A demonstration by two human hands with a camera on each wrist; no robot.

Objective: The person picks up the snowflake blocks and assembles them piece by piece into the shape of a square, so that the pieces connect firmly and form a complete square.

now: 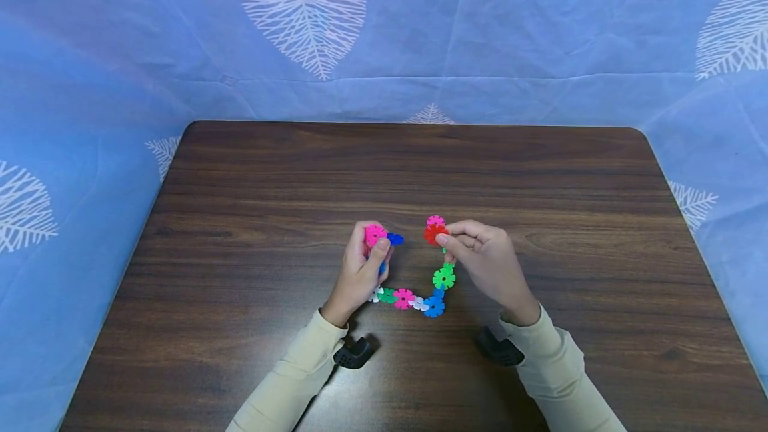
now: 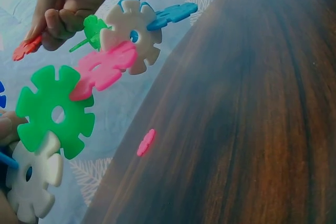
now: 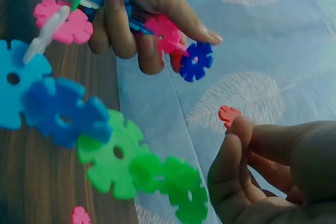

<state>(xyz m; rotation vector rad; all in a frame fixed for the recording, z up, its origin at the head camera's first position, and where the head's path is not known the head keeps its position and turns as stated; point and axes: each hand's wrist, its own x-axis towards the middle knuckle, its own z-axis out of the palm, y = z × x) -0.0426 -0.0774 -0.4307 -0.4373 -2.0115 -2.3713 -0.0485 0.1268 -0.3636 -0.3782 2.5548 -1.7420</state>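
A chain of interlocking plastic snowflake discs hangs between the hands in a U. My left hand grips one end, thumb near a pink disc and a dark blue disc at the tip. White, green, pink and blue discs follow along the bottom, rising to a green disc by the right hand. Between thumb and index finger, my right hand pinches a red disc, facing the left hand's end across a gap. Whether its curled lower fingers touch the green end is unclear.
A loose pink disc lies on the dark wooden table, just beyond the red one in the head view. Blue cloth with white leaf prints hangs around the table's back and sides. Dark wrist cameras sit under both wrists.
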